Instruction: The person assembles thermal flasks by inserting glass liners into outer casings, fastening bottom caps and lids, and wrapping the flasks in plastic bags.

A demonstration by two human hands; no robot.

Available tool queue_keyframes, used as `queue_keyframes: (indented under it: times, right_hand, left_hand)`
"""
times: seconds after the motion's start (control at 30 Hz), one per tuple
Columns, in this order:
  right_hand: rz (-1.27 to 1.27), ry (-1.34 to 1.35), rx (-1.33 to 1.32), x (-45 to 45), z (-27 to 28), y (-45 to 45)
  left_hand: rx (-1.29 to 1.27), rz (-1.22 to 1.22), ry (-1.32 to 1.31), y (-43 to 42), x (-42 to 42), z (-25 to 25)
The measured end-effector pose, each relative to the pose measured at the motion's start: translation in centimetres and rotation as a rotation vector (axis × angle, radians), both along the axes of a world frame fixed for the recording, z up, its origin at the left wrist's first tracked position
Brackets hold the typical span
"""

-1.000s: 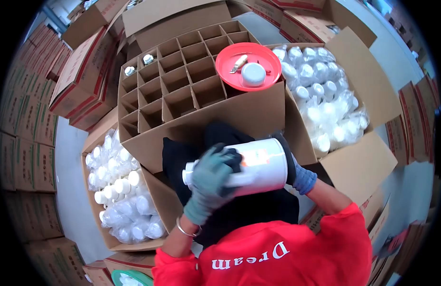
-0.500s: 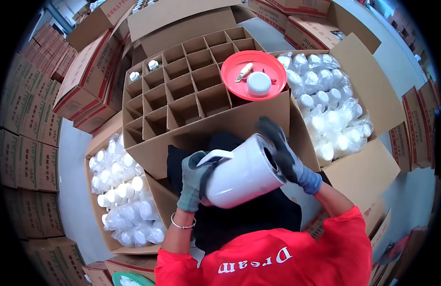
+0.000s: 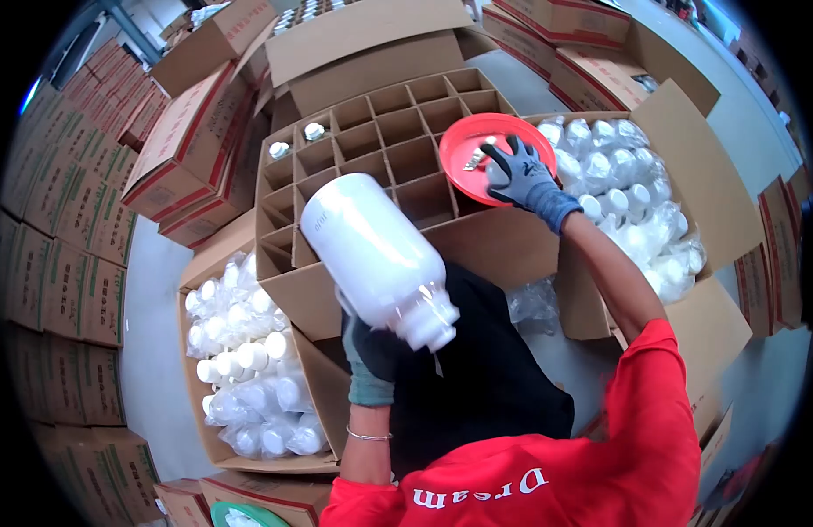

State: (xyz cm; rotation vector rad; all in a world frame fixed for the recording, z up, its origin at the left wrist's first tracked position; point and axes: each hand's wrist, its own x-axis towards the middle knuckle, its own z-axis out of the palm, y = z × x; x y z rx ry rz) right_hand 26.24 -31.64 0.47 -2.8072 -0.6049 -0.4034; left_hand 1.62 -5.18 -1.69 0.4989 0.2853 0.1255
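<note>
A white thermos jug (image 3: 371, 246) hangs tilted over my lap, with its base up toward the carton and its clear-looking neck end pointing down to the right. My left hand (image 3: 369, 356), in a grey-green glove, is closed on its handle side, and the jug hides part of the fingers. My right hand (image 3: 531, 183), in a grey and black glove, reaches over a red round tray (image 3: 455, 149). Its fingers curl around a white round lid (image 3: 495, 174) there. A small pale object (image 3: 474, 159) lies beside the lid in the tray.
The tray rests on a divided carton (image 3: 494, 250), where two white-capped necks (image 3: 280, 150) show in the back-left cells. Open boxes of plastic-wrapped white parts stand at left (image 3: 248, 386) and right (image 3: 630, 167). Stacked cartons (image 3: 64, 263) line the left side.
The jug has swung from lying sideways to base-up and tilted, higher over the carton's edge. My right hand has left the jug's open end and moved to the lid in the tray.
</note>
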Motion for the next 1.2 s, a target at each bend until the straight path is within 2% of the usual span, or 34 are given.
queue_keyframes:
  times: [0.03,0.07,0.1,0.13,0.17,0.2,0.27,0.33,0.4,0.47,0.5,0.53,0.57,0.6,0.67,0.7,0.73,0.77,0.8,0.87,0.9,0.93,0.97,1.0,1.03,1.07,1.1,1.13,1.17,1.2]
  right_hand:
    - [0.109,0.273,0.005,2.2,-1.1,-0.9]
    - [0.161,0.221,0.082,2.4,-1.5,-1.2]
    - [0.165,0.110,0.210,1.4,-0.8,-0.7]
    - [0.168,-0.004,0.339,-0.4,0.9,-0.5]
    - [0.279,-0.109,0.448,-2.8,3.4,0.2]
    - [0.384,-0.214,0.557,-5.6,6.0,0.8]
    - [0.648,-0.360,0.461,-10.8,8.8,0.6]
    - [0.628,0.063,0.614,-14.0,7.8,0.6]
    - [0.857,-0.370,0.116,-14.3,8.4,1.3]
    - [0.764,-0.347,0.515,-13.6,3.6,2.0]
    - [0.665,-0.361,0.626,-14.8,4.1,2.8]
    - [0.541,-0.156,0.949,-15.1,1.4,3.7]
    - [0.496,0.196,1.321,-16.5,1.4,4.8]
    - [0.424,0.572,1.669,-17.3,1.5,5.6]
    - [0.474,0.868,1.704,-17.4,1.9,6.1]
    - [0.493,1.023,1.717,-17.6,2.0,6.1]
    - [0.589,0.986,1.441,-17.3,2.7,5.9]
    - [0.678,0.923,1.161,-15.9,4.1,5.8]
    - [0.746,0.853,0.880,-14.1,5.4,5.6]
    - [0.600,0.781,0.559,-8.8,7.0,3.8]
    - [0.471,0.556,0.551,-5.2,5.2,3.0]
    - [0.242,0.198,0.279,-0.3,3.4,2.0]
    - [0.053,0.124,-0.059,2.2,4.1,1.1]
    - [0.049,0.031,-0.137,5.7,0.2,-0.5]
    - [-0.003,0.068,-0.257,7.7,-3.0,-1.8]
    - [0.058,0.246,-0.433,8.4,-3.5,-2.2]
    - [0.141,0.065,-0.396,8.6,-5.4,-2.7]
    - [0.191,-0.018,-0.404,8.0,-4.5,-2.1]
    - [0.141,0.058,-0.406,7.2,-3.7,-1.2]
    - [0.087,0.137,-0.410,4.2,0.4,0.2]
  left_hand:
    - [0.055,-0.022,-0.013,-0.2,0.2,-0.7]
    - [0.109,-0.043,-0.021,-0.4,0.1,-1.1]
    - [-0.045,-0.065,-0.083,-0.6,0.5,0.0]
    - [0.329,-0.076,-0.110,-0.8,0.7,-0.2]
    - [0.701,-0.053,-0.113,-1.0,1.0,-0.4]
    - [0.709,-0.027,-0.090,-1.2,1.2,-0.1]
    - [0.813,0.017,-0.054,-1.5,1.8,0.2]
    - [1.103,0.078,-0.073,-2.5,2.1,0.8]
    - [1.498,0.162,-0.130,-3.8,1.4,2.6]
    - [1.684,0.267,-0.113,-5.2,1.0,3.4]
    - [1.752,0.346,-0.091,-5.8,1.0,3.0]
    - [1.819,0.423,-0.063,-6.1,0.8,2.5]
    - [1.960,0.506,0.012,-6.2,0.5,1.4]
    - [1.888,0.481,-0.073,-5.5,0.7,1.3]
    - [1.741,0.428,-0.236,-2.5,1.5,1.6]
    - [1.607,0.405,-0.207,-1.5,1.4,1.0]
    - [1.471,0.392,-0.180,-0.5,1.4,0.4]
    - [1.603,0.455,-0.213,1.2,1.5,-0.5]
    - [1.552,0.462,-0.182,3.1,1.3,-2.0]
    - [1.388,0.405,-0.095,7.5,-0.1,-4.2]
    - [1.275,0.349,-0.034,9.9,-1.2,-4.9]
    - [1.146,0.315,-0.010,11.2,-1.5,-4.2]
    - [1.015,0.289,0.017,12.4,-1.8,-3.5]
    - [0.759,0.390,0.043,11.8,-1.1,-2.3]
    - [0.879,0.363,0.056,12.0,-1.7,-1.8]
    - [1.003,0.336,0.073,12.4,-2.4,-1.2]
    - [1.150,0.302,0.154,10.5,-2.4,1.1]
    - [1.228,0.292,0.171,11.1,-2.6,-0.8]
    - [1.572,0.234,0.130,13.1,-3.2,-3.6]
    - [1.603,0.187,0.127,13.4,-3.9,-4.0]
